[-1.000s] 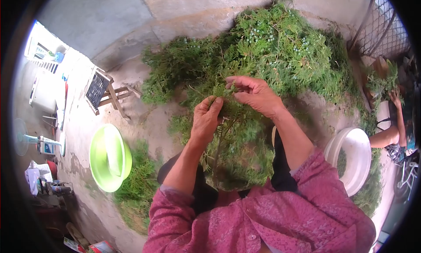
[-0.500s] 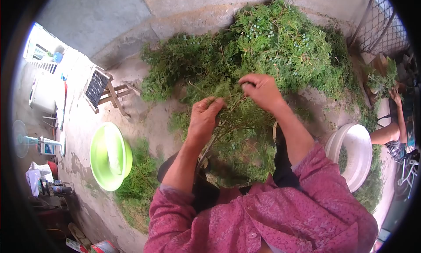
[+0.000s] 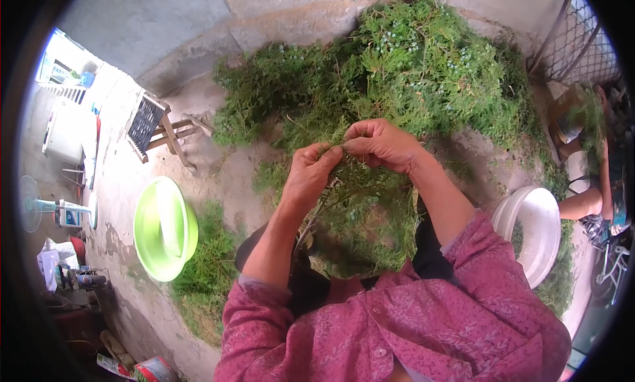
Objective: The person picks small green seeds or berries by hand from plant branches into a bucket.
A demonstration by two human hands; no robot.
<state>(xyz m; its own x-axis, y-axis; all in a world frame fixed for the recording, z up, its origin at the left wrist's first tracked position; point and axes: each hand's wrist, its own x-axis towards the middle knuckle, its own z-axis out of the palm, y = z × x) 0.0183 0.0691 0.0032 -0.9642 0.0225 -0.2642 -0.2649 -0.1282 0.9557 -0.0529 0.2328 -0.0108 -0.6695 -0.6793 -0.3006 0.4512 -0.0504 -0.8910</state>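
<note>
My left hand (image 3: 309, 173) is closed around a leafy evergreen branch (image 3: 360, 187), whose bare stem runs down below the wrist toward my lap. Its thumb and forefinger pinch together at the top. Right against those fingertips, my right hand (image 3: 383, 145) is also in a pinch, thumb to forefinger. Whatever sits between the right fingertips is too small to tell. The branch's feathery green sprays spread beneath both hands and between my knees. Beyond the hands lies a large heap of cut evergreen branches (image 3: 430, 71) bearing pale bluish berries.
On the left stand a lime green basin (image 3: 147, 240) and a wooden stool (image 3: 170, 140). More greenery (image 3: 208, 250) lies beside the basin. At the right is a white bucket (image 3: 552, 240), with another person's leg (image 3: 581, 205) beyond it. A concrete wall (image 3: 278, 18) closes the back.
My right hand has moved left and slightly down, and its fingertips now meet those of my left hand. The left hand stays nearly in place on the branch.
</note>
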